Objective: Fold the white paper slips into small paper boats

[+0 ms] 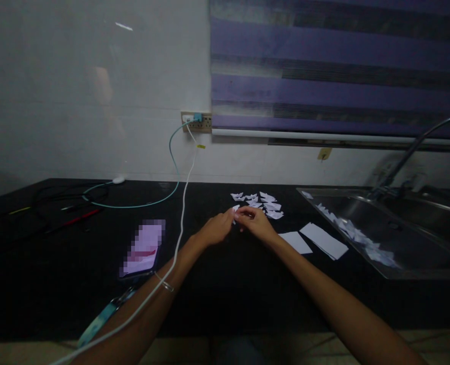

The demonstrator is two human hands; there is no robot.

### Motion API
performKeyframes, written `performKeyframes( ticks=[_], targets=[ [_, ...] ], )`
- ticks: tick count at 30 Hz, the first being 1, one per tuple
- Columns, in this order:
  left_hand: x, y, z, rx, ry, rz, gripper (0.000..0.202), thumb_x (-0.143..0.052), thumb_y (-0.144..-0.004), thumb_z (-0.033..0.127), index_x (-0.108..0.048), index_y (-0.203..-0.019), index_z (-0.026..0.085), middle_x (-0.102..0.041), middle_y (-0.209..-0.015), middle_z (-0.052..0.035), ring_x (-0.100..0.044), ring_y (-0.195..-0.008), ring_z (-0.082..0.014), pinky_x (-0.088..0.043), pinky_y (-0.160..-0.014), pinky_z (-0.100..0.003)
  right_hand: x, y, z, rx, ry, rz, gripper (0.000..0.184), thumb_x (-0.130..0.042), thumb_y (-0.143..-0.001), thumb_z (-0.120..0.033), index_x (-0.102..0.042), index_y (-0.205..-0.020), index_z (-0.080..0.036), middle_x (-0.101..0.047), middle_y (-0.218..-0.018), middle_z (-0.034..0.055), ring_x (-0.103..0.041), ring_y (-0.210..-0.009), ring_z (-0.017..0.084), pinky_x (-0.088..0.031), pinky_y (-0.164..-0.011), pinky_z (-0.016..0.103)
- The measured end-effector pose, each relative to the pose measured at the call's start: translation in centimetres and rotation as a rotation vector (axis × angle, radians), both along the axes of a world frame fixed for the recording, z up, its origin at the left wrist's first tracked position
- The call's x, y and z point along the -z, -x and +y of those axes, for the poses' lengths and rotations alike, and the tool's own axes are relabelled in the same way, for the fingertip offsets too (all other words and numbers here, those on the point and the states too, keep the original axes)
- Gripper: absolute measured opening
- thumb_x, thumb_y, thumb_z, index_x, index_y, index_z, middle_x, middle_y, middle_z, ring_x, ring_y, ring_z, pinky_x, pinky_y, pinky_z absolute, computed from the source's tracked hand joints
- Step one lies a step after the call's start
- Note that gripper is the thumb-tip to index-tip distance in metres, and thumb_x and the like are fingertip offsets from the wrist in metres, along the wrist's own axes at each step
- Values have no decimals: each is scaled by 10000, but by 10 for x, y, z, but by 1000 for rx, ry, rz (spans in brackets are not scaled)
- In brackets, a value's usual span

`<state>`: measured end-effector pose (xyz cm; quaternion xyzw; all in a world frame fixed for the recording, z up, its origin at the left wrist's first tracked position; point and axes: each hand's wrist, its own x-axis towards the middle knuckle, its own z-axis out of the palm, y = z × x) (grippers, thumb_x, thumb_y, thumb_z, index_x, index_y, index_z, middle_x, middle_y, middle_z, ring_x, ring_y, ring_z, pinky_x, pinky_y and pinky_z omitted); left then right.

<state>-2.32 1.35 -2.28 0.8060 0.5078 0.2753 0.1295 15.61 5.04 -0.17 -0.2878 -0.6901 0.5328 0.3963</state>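
Over the dark counter, my left hand [218,227] and my right hand [254,221] meet with their fingers closed on one small folded white paper [236,208]. Only its upper tip shows above the fingers, so its full shape is hidden. Just behind the hands lies a group of several folded paper boats [269,206]. To the right of my right hand rest flat white paper sheets [296,242] and a thin stack of paper strips [324,241].
A steel sink [388,276] with a curved faucet [418,142] is at right, with a row of folded papers [356,235] along its edge. A phone [143,248] lies left. A white cable [182,223] crosses my left forearm from the wall socket [200,122].
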Motion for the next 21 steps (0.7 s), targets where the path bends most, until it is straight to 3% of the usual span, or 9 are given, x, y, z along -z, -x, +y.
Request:
performKeyframes(
  ticks=[3,6,11,17,21],
  targets=[
    [1,1,2,-33,-11,181,378,-364,-946,145,-500,-1296,99,-627,-1269,-201,-622,-1105,-293,-449,-953,-416,4,1,2,-3,13,5,267,-757,-727,-408,-656,-832,-184,-618,-725,-6,-553,-571,118,-510,-504,256],
    [-4,-2,1,-55,12,219,363,-327,-983,195,-516,-1279,102,-653,-1222,-198,-652,-1051,-300,-483,-908,-417,5,2,2,25,13,12,264,-757,-726,-400,-654,-828,-180,-617,-721,-2,-560,-584,125,-517,-503,260],
    [-9,-6,-1,-64,7,160,392,-248,-1012,216,-536,-1259,116,-627,-1288,-182,-628,-1129,-282,-466,-973,-424,0,2,-1,73,42,32,284,-757,-730,-406,-695,-878,-172,-648,-773,24,-578,-643,140,-514,-522,263],
    [0,-2,4,6,-13,122,386,-305,-1003,234,-523,-1305,134,-589,-1362,-162,-596,-1191,-259,-434,-1023,-402,2,1,-1,5,224,65,269,-794,-695,-373,-669,-834,-181,-598,-745,-9,-544,-639,105,-486,-538,225],
    [-5,-4,0,-34,66,-28,396,-314,-1018,387,-580,-1248,204,-678,-1219,-101,-641,-1080,-238,-471,-942,-363,0,1,-3,-85,307,22,246,-768,-730,-358,-671,-851,-168,-568,-698,-20,-511,-601,77,-460,-546,199]
  ],
)
